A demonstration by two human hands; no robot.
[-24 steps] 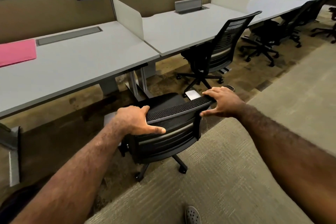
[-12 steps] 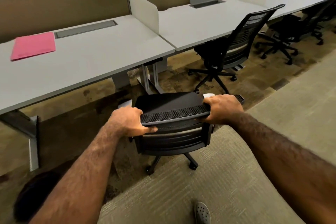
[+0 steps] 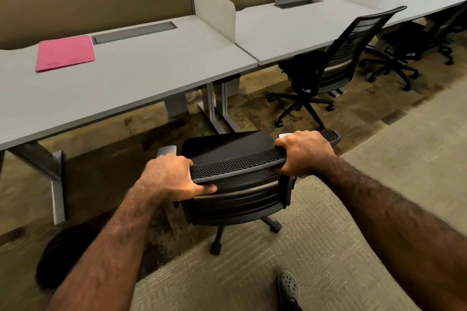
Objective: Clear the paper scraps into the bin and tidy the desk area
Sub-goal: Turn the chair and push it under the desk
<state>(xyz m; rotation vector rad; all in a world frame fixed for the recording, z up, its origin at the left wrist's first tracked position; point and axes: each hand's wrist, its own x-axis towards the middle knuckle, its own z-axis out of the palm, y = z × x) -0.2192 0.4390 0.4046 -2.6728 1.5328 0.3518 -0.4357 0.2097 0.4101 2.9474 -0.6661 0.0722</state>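
Note:
A black mesh-backed office chair [image 3: 235,166] on castors stands in front of me, its seat facing the grey desk [image 3: 131,83]. My left hand [image 3: 168,175] grips the left end of the chair's top rail. My right hand [image 3: 304,153] is closed over the right end of the same rail. A pink folder [image 3: 65,53] lies flat on the desk at the far left. No paper scraps or bin show in this view.
Desk legs [image 3: 214,106] stand just beyond the chair. A second black chair [image 3: 328,65] sits at the neighbouring desk to the right, with more chairs further right. White dividers [image 3: 213,11] separate the desks. My shoe [image 3: 288,288] is on the beige carpet.
Both hands have closed firmly on the chair's top rail. The view has shifted, bringing the chair and me more squarely before the desk with the pink folder.

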